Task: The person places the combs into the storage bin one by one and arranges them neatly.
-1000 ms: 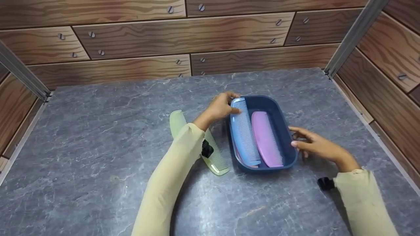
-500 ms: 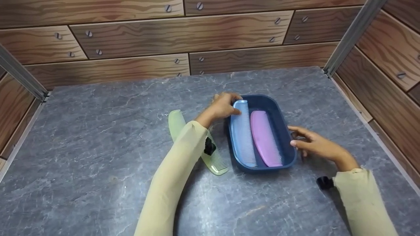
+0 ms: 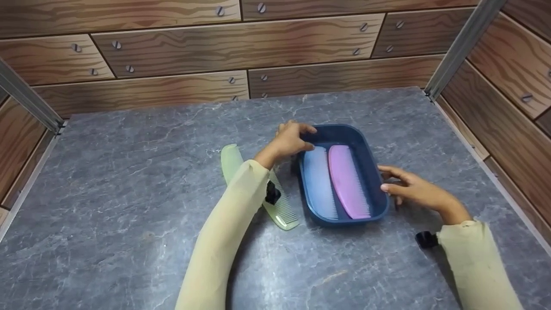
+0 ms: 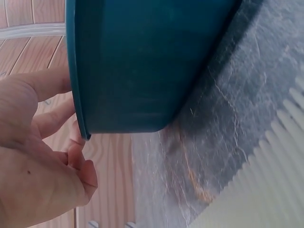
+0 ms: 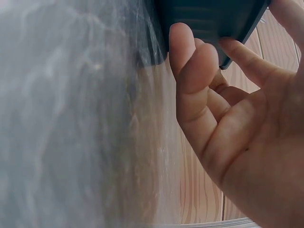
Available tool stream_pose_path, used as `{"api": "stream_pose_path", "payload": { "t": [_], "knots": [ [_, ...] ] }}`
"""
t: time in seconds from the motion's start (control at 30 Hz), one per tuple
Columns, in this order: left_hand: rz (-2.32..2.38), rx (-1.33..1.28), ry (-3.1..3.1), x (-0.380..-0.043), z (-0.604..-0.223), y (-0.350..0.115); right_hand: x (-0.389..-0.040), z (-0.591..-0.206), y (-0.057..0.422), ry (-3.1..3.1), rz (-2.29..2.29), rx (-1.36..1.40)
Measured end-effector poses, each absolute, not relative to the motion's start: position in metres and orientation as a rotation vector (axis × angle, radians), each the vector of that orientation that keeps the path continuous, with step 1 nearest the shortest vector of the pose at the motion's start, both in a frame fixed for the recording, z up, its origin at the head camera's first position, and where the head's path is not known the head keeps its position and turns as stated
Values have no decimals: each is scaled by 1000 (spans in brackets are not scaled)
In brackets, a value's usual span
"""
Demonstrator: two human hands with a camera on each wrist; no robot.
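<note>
In the head view a blue comb [image 3: 317, 185] and a pink-purple comb [image 3: 348, 183] lie side by side in a dark blue plastic tub [image 3: 366, 146]. My left hand [image 3: 290, 138] hovers at the tub's left rim, thumb tip near the blue comb's far end, holding nothing. The left wrist view shows its fingers [image 4: 52, 118] reaching past the rim, partly hidden behind the tub wall. On the other side, my right hand [image 3: 413, 189] rests its thumb and forefinger against the tub's right edge. Its other fingers [image 5: 199, 66] are loosely bent beside the outer wall in the right wrist view.
A pale green comb [image 3: 284, 215] lies on the grey marbled tabletop [image 3: 129, 193], left of the tub and partly under my left sleeve. Wood-patterned walls [image 3: 172, 51] with metal corner posts [image 3: 465, 47] enclose the back and sides.
The blue comb has gone from leaning up at the tub's left rim to lying down inside beside the pink-purple one. My left hand has let go of it; the right has barely moved.
</note>
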State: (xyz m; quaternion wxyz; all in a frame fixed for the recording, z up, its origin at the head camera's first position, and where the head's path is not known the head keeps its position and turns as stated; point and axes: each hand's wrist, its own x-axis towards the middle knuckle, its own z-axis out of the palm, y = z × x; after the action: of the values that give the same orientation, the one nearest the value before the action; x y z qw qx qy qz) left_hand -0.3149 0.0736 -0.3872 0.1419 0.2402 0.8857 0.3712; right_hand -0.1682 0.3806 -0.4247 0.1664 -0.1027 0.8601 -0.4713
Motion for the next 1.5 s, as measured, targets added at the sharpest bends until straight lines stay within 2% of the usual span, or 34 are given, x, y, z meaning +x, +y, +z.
{"api": "stream_pose_path", "payload": {
  "t": [0.43, 1.5],
  "knots": [
    [1347, 844, 2270, -316, -387, 56, -168, -423, 381, 2408, -1377, -282],
    [1683, 551, 2282, -338, -404, -38, -168, -421, 381, 2403, -1325, -292]
  ]
}}
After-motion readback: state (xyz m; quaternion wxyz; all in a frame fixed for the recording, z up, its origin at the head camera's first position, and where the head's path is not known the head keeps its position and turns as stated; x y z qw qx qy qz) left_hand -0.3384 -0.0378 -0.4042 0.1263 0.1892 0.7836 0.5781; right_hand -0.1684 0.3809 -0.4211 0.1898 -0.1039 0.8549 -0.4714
